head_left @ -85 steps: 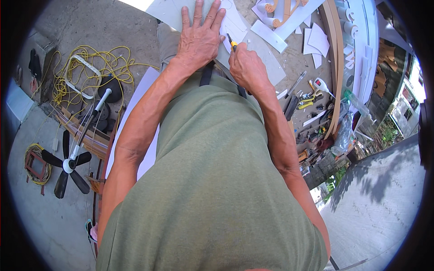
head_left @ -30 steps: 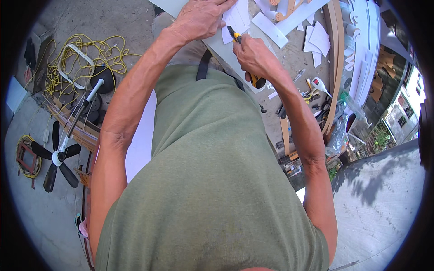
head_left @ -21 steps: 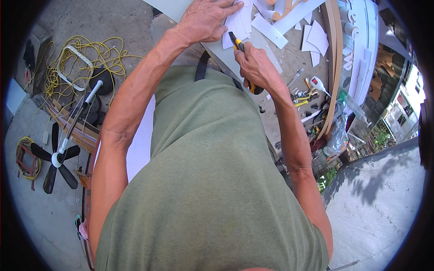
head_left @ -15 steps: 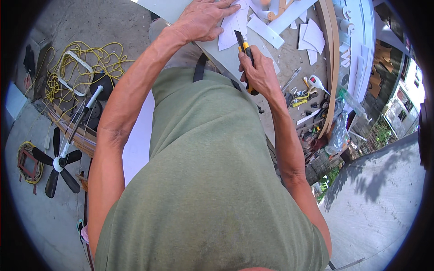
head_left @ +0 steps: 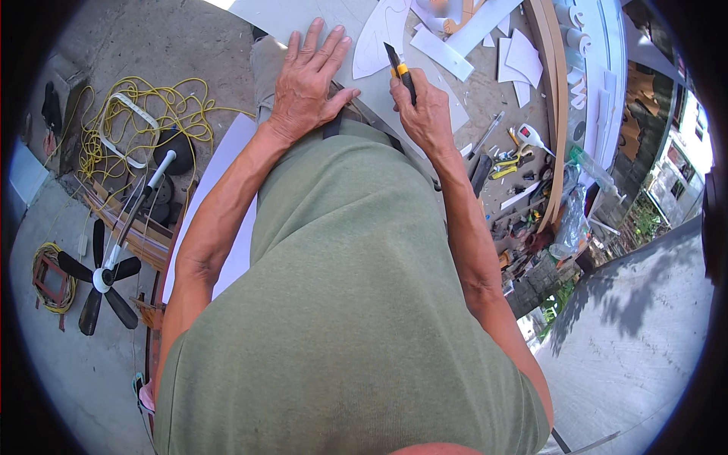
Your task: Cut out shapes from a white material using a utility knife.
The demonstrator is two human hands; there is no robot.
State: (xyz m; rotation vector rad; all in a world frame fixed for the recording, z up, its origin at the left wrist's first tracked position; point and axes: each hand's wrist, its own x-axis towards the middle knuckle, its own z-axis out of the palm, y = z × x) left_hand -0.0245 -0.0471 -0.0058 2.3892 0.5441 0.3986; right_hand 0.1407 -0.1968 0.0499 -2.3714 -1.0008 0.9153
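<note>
My right hand [head_left: 425, 110] is wrapped round a yellow and black utility knife [head_left: 403, 73], its dark blade pointing up and away from me. Just beyond the blade lies a white sheet piece [head_left: 373, 47] with curved lines drawn on it and a curved left edge. It rests on a grey board [head_left: 355, 89] in front of my body. My left hand [head_left: 307, 83] is flat with fingers spread, at the board's near left edge and apart from the white piece. Nothing is held in it.
White offcuts [head_left: 523, 61] and strips [head_left: 444, 51] lie at the far right. Nearer are a white-handled tool [head_left: 531, 137], yellow-handled tools [head_left: 503, 168] and a long curved brown strip [head_left: 560, 114]. On the left are a fan [head_left: 101, 278] and a tangled yellow cord [head_left: 178, 102].
My left hand has left the white piece and moved left and nearer, its fingers spreading. The knife in my right hand has shifted slightly, its blade tilting left. The white piece now lies uncovered.
</note>
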